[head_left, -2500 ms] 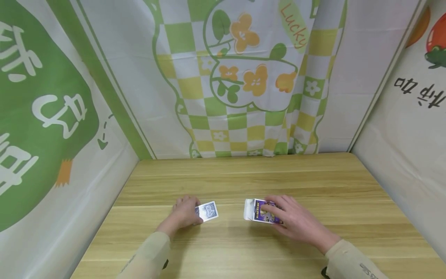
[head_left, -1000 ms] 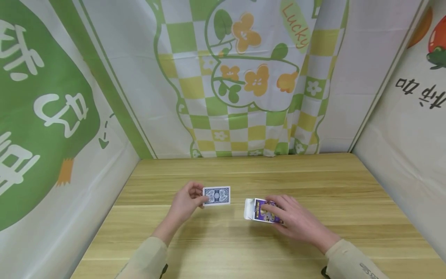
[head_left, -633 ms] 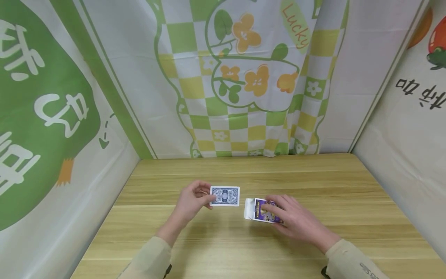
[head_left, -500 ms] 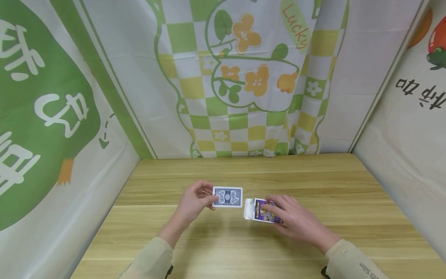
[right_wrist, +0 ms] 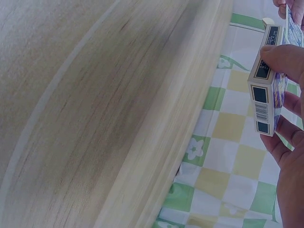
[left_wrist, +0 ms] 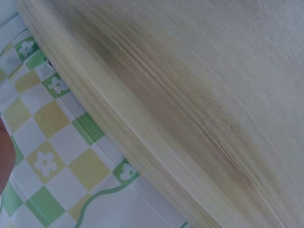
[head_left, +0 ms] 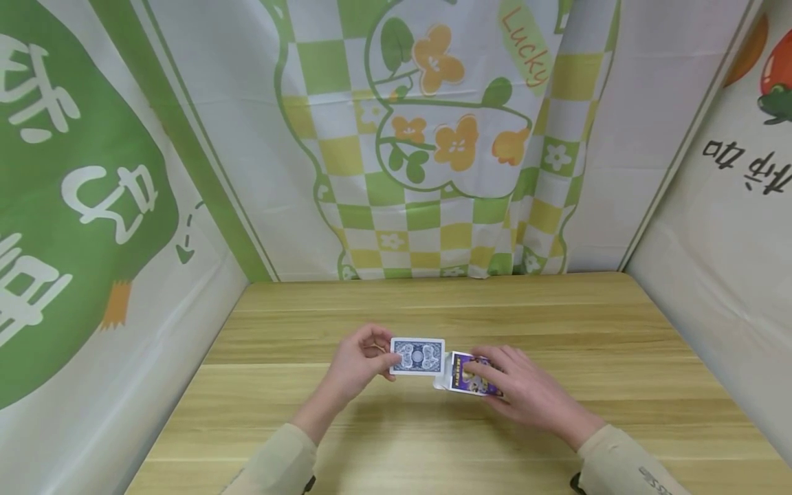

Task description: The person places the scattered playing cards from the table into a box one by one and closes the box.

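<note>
My left hand [head_left: 357,361] pinches a blue-backed playing card [head_left: 427,349] at its left end, thumb on top; whether one card or a stack, I cannot tell. Its right end overlaps the white flap of a purple card box [head_left: 458,375]. My right hand [head_left: 526,390] grips that box from the right, fingers over its printed face, mouth toward the left. In the right wrist view, thumb and fingers of the right hand [right_wrist: 289,156] hold the box [right_wrist: 261,111] by its sides. Only a sliver of the left hand [left_wrist: 5,154] enters the left wrist view.
A wood-grain table [head_left: 272,323] spreads beneath both hands. Behind it hangs a green and yellow checked curtain [head_left: 427,237]. Printed cloth walls [head_left: 204,330] rise along the left and right sides.
The playing card came up off the table in my left hand and travelled right, until its end overlapped the box flap. My right hand and the box stayed in place.
</note>
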A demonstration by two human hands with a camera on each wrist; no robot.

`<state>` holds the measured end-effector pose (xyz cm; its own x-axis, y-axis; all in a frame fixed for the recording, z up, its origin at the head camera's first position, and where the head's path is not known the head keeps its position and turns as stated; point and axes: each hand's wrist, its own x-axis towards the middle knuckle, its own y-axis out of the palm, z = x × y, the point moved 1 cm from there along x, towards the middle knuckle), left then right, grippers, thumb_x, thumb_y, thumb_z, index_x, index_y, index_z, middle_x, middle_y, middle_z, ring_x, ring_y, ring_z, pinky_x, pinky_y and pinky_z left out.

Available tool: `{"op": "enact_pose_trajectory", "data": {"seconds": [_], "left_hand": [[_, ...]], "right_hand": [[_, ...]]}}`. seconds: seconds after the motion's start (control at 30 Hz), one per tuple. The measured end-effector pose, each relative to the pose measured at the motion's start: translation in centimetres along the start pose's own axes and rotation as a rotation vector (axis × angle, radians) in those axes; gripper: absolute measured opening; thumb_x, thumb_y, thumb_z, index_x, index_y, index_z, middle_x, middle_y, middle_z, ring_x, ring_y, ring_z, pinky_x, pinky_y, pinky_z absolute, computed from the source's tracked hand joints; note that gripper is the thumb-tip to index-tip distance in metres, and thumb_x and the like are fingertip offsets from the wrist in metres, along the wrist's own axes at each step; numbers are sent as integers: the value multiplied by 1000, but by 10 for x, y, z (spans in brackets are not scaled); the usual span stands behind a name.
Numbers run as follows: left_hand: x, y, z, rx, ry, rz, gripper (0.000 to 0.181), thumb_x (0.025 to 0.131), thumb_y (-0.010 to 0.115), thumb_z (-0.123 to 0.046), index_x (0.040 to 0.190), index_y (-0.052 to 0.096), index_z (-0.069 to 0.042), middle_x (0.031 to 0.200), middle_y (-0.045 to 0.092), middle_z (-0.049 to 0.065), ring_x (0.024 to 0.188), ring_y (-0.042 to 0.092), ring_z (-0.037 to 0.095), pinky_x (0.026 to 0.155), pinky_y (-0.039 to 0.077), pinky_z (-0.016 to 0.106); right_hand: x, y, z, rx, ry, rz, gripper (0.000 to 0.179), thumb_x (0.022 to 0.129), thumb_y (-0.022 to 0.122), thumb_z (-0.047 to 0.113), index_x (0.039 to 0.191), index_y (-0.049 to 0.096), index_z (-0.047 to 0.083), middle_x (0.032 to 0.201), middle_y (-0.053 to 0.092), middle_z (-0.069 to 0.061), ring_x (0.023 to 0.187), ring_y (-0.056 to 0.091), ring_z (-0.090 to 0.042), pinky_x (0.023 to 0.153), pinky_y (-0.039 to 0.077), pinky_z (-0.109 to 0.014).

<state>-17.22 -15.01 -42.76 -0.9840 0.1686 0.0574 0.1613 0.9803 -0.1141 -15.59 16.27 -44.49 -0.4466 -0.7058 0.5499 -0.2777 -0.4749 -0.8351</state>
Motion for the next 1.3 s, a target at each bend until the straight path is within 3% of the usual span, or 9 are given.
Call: {"op": "enact_pose_trajectory", "data": {"seconds": [0.33, 0.47, 0.63, 0.97, 1.17, 1.3], "left_hand": [[-2, 9, 4, 44, 25, 52, 28, 82, 77, 7, 107, 64, 2, 89, 66, 11, 71, 68, 21, 61, 64, 39], [-2, 11, 5, 63, 33, 69, 28, 83, 77, 5, 107, 64, 3, 89, 65, 11, 70, 68, 20, 61, 64, 44], [-3, 11, 7, 77, 25, 78, 28, 83, 77, 4, 108, 64, 2, 89, 65, 11, 68, 67, 21, 63, 62, 53], [-3, 12, 7, 41, -45, 84, 31, 83, 78, 2, 110, 63, 3, 90, 64, 11, 67, 68, 20, 64, 63, 56], [-2, 16, 9, 24, -47, 97, 34, 85, 79, 1, 114, 63, 4, 89, 65, 11, 63, 68, 19, 61, 64, 50], [-2, 20, 9, 62, -2, 105, 28, 90, 75, -4, 115, 66, 4, 89, 66, 11, 60, 66, 18, 58, 63, 45]], "right_hand": [[0, 0, 0, 0, -3, -9, 68, 70, 90, 18, 133, 65, 16, 134, 61, -9, 113, 61, -25, 93, 57, -48], [0, -1, 1, -1, -2, -13, 68, 70, 90, 18, 133, 65, 16, 135, 60, -8, 112, 61, -25, 92, 58, -47], [0, -1, 0, 3, 6, -18, 67, 71, 90, 17, 134, 65, 16, 136, 60, -7, 111, 61, -24, 90, 58, -46], [0, -1, 0, -4, -19, -36, 67, 70, 90, 17, 133, 66, 16, 135, 60, -9, 111, 61, -25, 90, 58, -47], [1, -1, 0, -4, -15, -28, 68, 70, 90, 19, 134, 65, 16, 137, 59, -8, 112, 61, -25, 92, 57, -47], [2, -1, 1, -3, -8, -18, 68, 71, 90, 19, 135, 65, 17, 138, 59, -8, 114, 61, -25, 92, 57, -48]]}}
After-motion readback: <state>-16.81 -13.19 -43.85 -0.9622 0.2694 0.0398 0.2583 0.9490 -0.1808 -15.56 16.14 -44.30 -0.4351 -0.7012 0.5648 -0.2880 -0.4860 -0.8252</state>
